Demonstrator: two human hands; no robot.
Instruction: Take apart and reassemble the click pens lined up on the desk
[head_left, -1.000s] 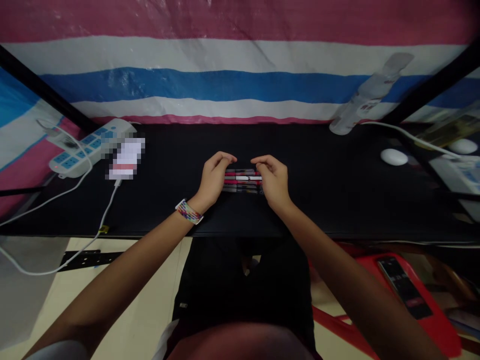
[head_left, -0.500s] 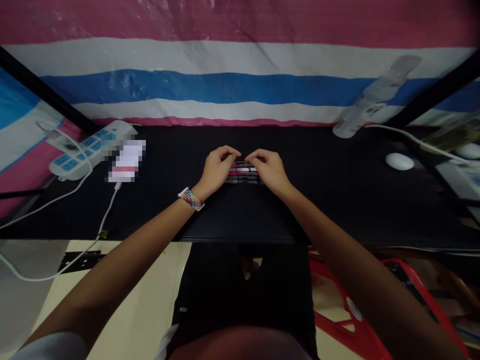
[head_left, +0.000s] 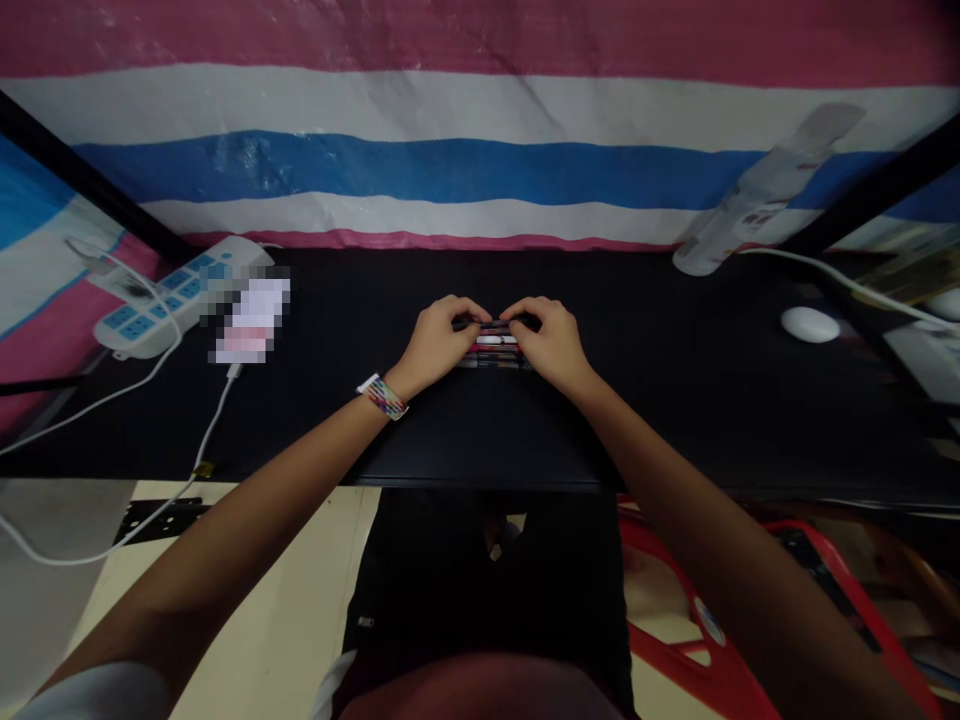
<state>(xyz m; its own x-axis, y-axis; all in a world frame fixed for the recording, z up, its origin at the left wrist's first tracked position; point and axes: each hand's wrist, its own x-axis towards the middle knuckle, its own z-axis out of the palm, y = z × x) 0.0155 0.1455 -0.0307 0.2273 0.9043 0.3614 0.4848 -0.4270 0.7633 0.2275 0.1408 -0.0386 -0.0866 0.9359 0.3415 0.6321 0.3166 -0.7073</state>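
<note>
On the table [head_left: 322, 400] — hands [head_left: 442, 335] [head_left: 555, 342] pinch pens [head_left: 496, 341].

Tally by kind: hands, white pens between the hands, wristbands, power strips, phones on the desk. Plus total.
Hands: 2, left and right
White pen: 1
Wristband: 1
Power strip: 1
Phone: 1, pixelated, on a cable
Total: 6, cable not counted
</note>
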